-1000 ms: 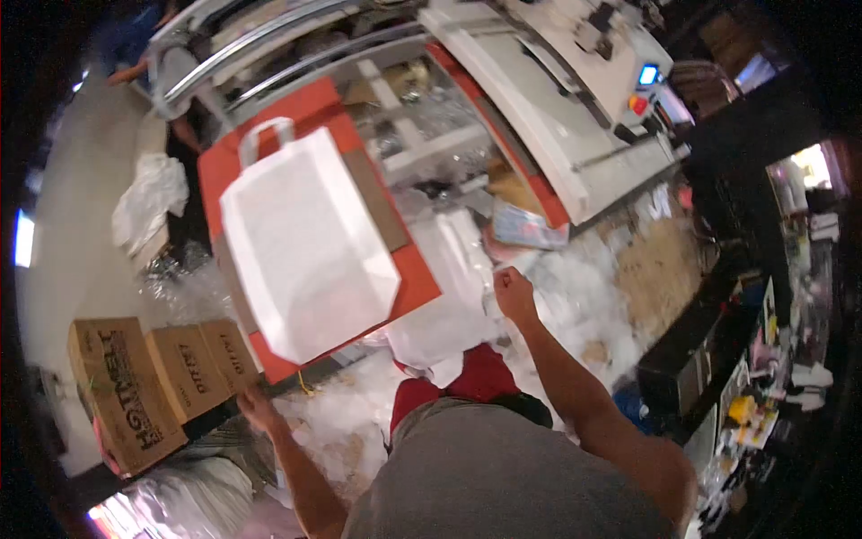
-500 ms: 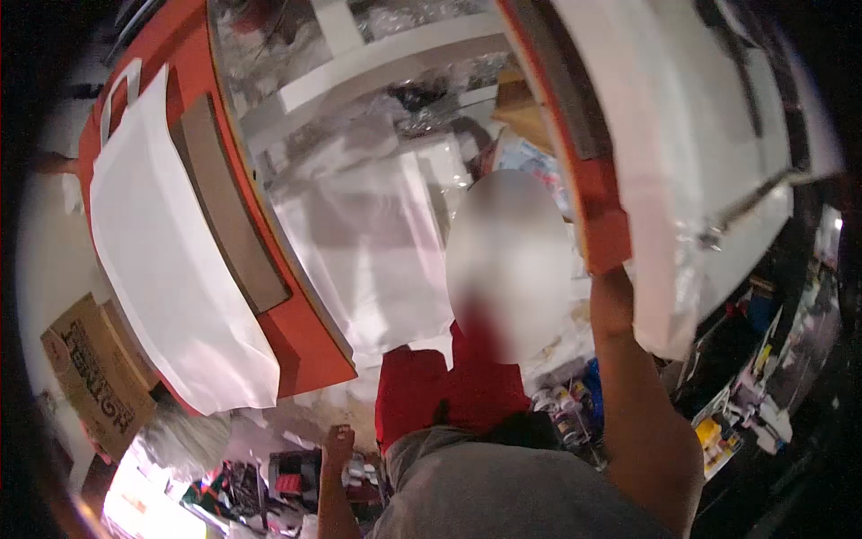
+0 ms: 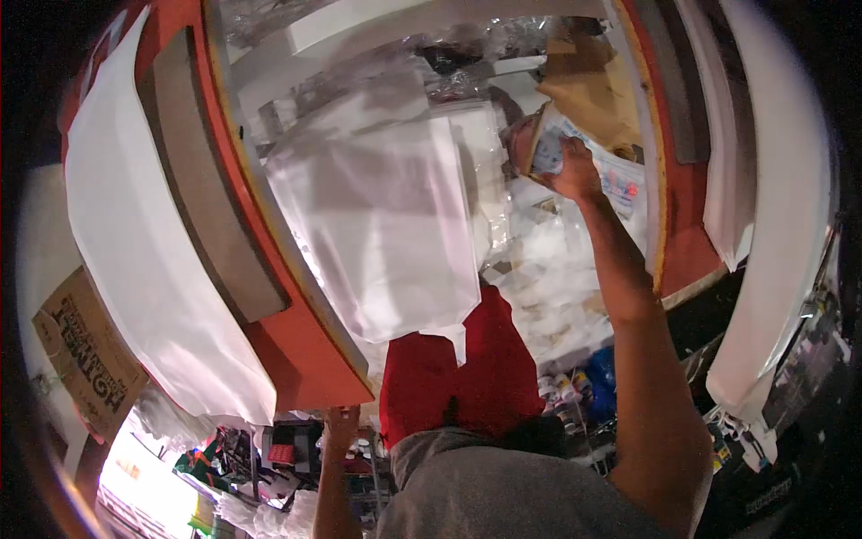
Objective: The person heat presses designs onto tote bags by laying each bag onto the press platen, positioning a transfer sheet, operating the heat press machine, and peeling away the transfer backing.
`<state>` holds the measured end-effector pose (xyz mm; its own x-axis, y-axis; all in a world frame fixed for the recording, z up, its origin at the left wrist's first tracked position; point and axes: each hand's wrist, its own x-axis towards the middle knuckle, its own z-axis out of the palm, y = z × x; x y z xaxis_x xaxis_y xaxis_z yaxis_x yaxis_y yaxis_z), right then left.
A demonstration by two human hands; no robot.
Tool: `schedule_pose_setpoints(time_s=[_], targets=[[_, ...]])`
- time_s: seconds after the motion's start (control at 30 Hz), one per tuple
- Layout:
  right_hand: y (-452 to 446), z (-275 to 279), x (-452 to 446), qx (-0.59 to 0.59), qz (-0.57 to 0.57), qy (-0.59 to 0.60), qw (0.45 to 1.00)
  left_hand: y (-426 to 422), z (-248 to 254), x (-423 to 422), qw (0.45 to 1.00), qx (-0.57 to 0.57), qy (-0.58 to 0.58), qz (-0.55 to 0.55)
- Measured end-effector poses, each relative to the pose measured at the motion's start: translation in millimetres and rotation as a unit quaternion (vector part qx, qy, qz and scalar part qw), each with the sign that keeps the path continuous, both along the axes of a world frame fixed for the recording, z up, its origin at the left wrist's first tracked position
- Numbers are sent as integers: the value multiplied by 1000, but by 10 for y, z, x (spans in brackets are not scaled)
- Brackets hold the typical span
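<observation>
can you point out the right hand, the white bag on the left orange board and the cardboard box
Right hand (image 3: 577,171): head view, on the back of the hand
White bag (image 3: 154,225): head view, middle of its flat face
Cardboard box (image 3: 91,357): head view, on its lettered face

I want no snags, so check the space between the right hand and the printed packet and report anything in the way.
Nothing visible stands between them: the right hand is right on the printed packet. The nearest orange board stands to the right of both, not in between.
</observation>
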<state>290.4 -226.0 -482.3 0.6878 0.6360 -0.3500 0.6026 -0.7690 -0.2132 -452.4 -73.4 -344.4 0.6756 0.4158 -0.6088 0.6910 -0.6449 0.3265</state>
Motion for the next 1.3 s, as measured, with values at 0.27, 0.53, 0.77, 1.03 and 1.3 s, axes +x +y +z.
schedule_pose_setpoints(time_s=[0.27, 0.53, 0.77, 1.03, 1.3], targets=[[-22, 109, 174, -4, -78, 56, 995, 61, 332, 857, 925, -205, 61, 315], [-123, 1799, -1340, 6, 126, 207, 970, 265, 1932, 3200, 945, -257, -201, 28], [1000, 4181, -2622, 77, 136, 386, 909, 822, 2772, 3044, 929, -193, -312, -41], [2189, 4858, -2918, 130, 182, 297, 928, 2159, 3014, 2436, 905, -153, -394, 36], [2681, 4282, -2782, 417, 82, -66, 903, 3754, 1979, 2416, 810, -34, -440, 385]])
